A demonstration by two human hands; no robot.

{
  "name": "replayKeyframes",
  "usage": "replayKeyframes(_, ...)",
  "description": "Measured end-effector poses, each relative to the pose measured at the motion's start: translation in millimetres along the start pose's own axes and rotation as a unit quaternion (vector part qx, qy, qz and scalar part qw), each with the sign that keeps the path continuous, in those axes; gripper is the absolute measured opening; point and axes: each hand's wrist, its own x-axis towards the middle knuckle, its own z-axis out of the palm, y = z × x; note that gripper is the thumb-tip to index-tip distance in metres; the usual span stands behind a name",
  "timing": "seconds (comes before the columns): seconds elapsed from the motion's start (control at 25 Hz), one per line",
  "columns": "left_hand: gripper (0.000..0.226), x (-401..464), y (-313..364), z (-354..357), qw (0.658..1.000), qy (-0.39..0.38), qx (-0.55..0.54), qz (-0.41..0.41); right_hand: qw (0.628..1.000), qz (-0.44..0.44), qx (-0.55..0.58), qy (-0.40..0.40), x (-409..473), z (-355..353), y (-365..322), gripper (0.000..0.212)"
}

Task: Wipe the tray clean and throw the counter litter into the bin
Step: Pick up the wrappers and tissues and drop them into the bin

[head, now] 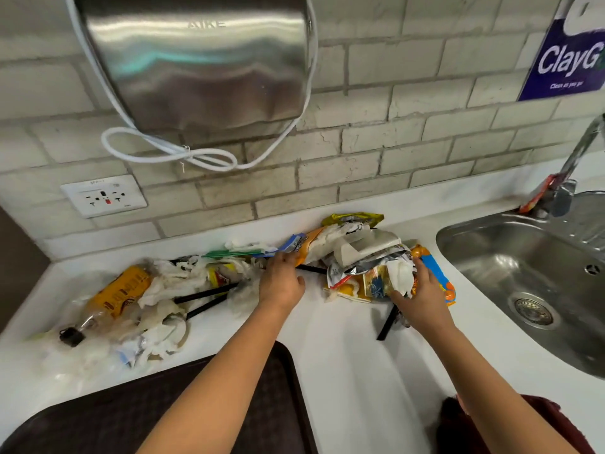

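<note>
Litter lies along the back of the white counter (343,339): snack wrappers (357,253), crumpled tissues (170,283), black straws (203,294) and a flattened plastic bottle with a yellow label (114,296). My left hand (282,280) reaches into the middle of the pile, its fingers curled at an orange and blue wrapper (299,245). My right hand (420,298) grips the right-hand bundle of wrappers and tissue (393,276). A dark brown tray (108,417) sits at the counter's front edge under my left forearm. No bin is in view.
A steel sink (530,276) with a tap (569,178) lies to the right. A steel hand dryer (196,60) with a looped white cable hangs on the brick wall, a socket (103,196) below it. Another black straw (388,322) lies near my right wrist.
</note>
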Motion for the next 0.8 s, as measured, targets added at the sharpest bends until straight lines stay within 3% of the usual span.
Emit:
replayKeyframes(0.12,0.053,20.6,0.9,10.4,0.997,-0.035,0.058,-0.044,0.999,0.020,-0.024,-0.017,10.6,9.4,2.7,0.077)
replayKeyframes(0.24,0.038,30.0,-3.4,15.2,0.997,0.000,0.050,-0.063,0.997,0.027,-0.067,-0.018,17.2,17.5,1.9,0.060)
replayKeyframes(0.44,0.029,28.4,-12.9,0.9,0.983,0.119,-0.121,-0.071,0.991,0.040,-0.125,0.023,18.4,19.8,2.2,0.039)
replayKeyframes(0.68,0.029,8.6,-3.5,-19.5,0.912,0.157,-0.344,-0.160,0.977,0.049,-0.202,0.044,16.0,25.0,-3.5,0.054)
replayKeyframes(0.8,0.029,-0.4,-3.1,-24.0,0.860,0.163,-0.444,-0.193,0.975,0.048,-0.211,0.050,15.4,28.9,-7.6,0.050)
